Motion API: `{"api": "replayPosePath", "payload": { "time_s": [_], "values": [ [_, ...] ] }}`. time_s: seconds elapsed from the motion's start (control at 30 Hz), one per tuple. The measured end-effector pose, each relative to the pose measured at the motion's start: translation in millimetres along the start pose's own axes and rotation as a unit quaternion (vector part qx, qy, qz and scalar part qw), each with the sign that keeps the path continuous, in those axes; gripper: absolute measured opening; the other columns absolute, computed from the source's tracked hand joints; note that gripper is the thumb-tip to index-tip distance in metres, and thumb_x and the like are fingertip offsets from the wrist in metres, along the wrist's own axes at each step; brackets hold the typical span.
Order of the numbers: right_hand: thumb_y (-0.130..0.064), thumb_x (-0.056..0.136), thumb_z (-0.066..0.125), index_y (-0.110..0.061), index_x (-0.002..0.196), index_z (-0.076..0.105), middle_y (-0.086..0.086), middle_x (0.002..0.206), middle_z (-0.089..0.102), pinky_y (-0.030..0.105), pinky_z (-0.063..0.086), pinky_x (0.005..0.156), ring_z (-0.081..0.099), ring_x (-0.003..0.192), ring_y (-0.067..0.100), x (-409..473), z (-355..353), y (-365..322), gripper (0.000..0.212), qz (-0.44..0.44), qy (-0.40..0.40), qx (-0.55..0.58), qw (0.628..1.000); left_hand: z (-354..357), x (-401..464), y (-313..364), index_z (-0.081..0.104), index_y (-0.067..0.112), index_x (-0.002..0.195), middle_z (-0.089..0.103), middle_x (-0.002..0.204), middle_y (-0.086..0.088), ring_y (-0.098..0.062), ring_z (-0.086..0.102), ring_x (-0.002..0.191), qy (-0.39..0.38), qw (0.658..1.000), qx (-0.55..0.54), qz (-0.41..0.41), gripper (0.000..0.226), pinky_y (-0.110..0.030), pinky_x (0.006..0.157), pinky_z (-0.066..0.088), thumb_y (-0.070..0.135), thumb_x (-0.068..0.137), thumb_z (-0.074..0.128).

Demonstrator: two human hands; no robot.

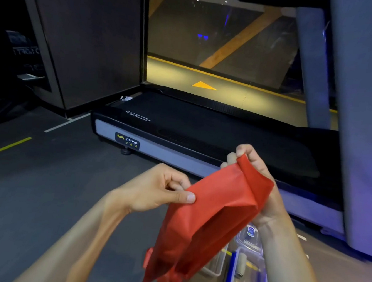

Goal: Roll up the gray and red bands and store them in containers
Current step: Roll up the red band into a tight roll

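Red band (204, 222) held up at chest height between both hands, well above the floor (39, 195). Right hand (256, 184) curled round the top edge, thumb and fingertips pinching a folded corner; probably the anchor end, kept high so the rest hangs straight and flat. Left hand (160, 188) pinching the near side edge between thumb and bent fingers, likely squaring the width before a roll starts. Not yet rolled: lower part hanging loose and doubled, bottom end blurred, so cannot tell how many layers.

Clear containers (246, 280) on the floor just below and to the right of the hanging band, partly hidden behind it and the right forearm. Blue clip (230, 270) along the side of one, and what looks like a gray roll (240, 265) inside, perhaps the gray band already stored; too small to be sure. Placed close underfoot, presumably to keep the drop short.

Treadmill (204, 129) deck edge running across just beyond the hands, its upright post (362, 135) rising near on the right. Little room to swing that way. Open floor to the left and toward the body, with yellow lines (2, 148) well apart. Lower band end hanging close to the containers' rims; could snag or brush them during rolling.
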State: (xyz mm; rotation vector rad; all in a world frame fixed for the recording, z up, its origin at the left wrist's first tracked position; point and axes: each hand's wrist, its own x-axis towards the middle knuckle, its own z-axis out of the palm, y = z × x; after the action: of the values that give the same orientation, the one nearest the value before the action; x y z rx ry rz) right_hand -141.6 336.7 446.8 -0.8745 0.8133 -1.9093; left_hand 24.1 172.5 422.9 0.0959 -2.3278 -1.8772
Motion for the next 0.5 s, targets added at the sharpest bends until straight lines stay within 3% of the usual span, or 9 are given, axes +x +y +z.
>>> {"api": "replayPosePath", "payload": {
  "time_s": [0.07,0.13,0.27,0.37,0.5],
  "values": [
    [-0.014,0.084,0.078,-0.017,0.093,0.058,-0.003,0.07,0.053,0.022,0.048,0.054,0.048,0.058,0.009,-0.6,0.6,-1.1,0.022,0.0,-0.004,-0.005,1.0,-0.7,-0.9,-1.2,0.075,0.018,0.082,0.068,0.075,-0.009,-0.02,0.049,0.073,-0.001,1.0,-0.005,-0.003,0.009,-0.036,0.071,0.038,0.025,0.088,0.077],
    [-0.013,0.089,0.073,-0.017,0.093,0.058,-0.003,0.069,0.052,0.022,0.048,0.054,0.049,0.058,0.009,-0.8,1.1,-0.6,0.016,-0.004,0.001,-0.014,1.0,-1.5,-1.4,-0.9,0.075,0.019,0.082,0.065,0.074,-0.012,-0.022,0.045,0.074,-0.002,1.0,0.0,-0.006,0.008,-0.039,0.072,0.034,0.025,0.087,0.075],
    [-0.007,0.101,0.05,-0.016,0.092,0.06,0.0,0.071,0.052,0.021,0.045,0.056,0.048,0.059,0.009,-3.2,-6.7,-1.7,0.016,-0.006,0.025,-0.067,0.997,-3.7,-2.5,2.9,0.067,0.024,0.072,0.048,0.061,0.0,-0.013,0.036,0.061,-0.017,1.0,-0.012,0.002,0.019,-0.024,0.059,0.03,0.024,0.09,0.072],
    [-0.014,0.096,0.061,-0.016,0.093,0.062,0.003,0.078,0.053,0.019,0.044,0.056,0.051,0.06,0.008,-5.5,-15.6,-3.2,0.004,-0.007,0.022,-0.165,0.986,-7.4,-7.1,6.7,0.056,0.026,0.072,0.037,0.063,0.006,-0.006,0.032,0.056,-0.041,0.991,-0.13,0.013,0.025,-0.019,0.053,0.029,0.031,0.089,0.074],
    [-0.017,0.094,0.063,-0.018,0.093,0.064,-0.002,0.08,0.059,0.014,0.044,0.063,0.053,0.068,0.003,-2.8,-7.2,17.6,0.001,0.037,-0.036,-0.296,0.954,-7.4,-11.7,12.6,0.055,0.02,0.076,0.047,0.065,0.003,-0.008,0.042,0.055,-0.078,0.957,-0.276,0.042,0.035,-0.024,0.051,0.03,0.039,0.079,0.084]
  ]
}}
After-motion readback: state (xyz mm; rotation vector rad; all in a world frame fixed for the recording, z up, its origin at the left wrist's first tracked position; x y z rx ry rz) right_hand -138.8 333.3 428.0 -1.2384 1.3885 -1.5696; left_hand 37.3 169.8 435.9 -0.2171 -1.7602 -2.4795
